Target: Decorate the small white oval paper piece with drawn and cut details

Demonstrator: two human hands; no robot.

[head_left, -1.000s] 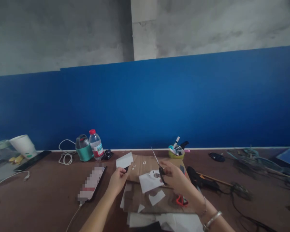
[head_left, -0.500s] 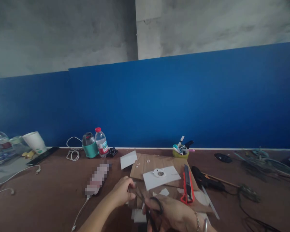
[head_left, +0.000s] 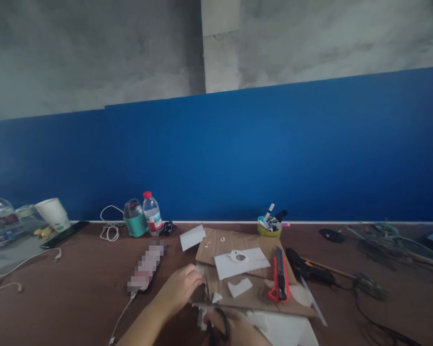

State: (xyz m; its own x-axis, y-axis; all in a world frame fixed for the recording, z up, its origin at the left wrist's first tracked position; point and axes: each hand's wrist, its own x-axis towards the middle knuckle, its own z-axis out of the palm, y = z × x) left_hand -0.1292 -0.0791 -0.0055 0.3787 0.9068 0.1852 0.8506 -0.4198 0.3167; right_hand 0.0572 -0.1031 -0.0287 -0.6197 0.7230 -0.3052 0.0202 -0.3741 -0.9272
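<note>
The right grip (head_left: pixel 233 324) was closed around the scissors (head_left: pixel 226 323), fingers at the handles, blades reaching leftward beneath the left grip (head_left: pixel 183 286) at the cardboard's near left corner. The left fingers were curled, apparently to steady something small for the blades, though blur made it impossible to tell what, if anything, they pinched. The cardboard (head_left: pixel 245 240) likely served to shield the tabletop (head_left: pixel 90 283); on it lay a white sheet (head_left: pixel 256 262) bearing a white disc (head_left: pixel 238 256), with paper scraps (head_left: pixel 240 287) just nearer the person. The red cutter (head_left: pixel 281 276) rested along the cardboard's right side, probably parked there for easy reach, and a glue gun (head_left: pixel 310 272) lay just beyond it. Pens stood bunched in a yellow holder (head_left: pixel 269 231) near the blue partition (head_left: pixel 238 154), while a bottle (head_left: pixel 152 214) stood well to the left, perhaps kept clear of the work. A second earlier, the scissors had pointed upward above the cardboard and the right grip had partly covered the cutter; now both hands were lower, the cutter lay in plain view and the disc remained on its sheet.
</note>
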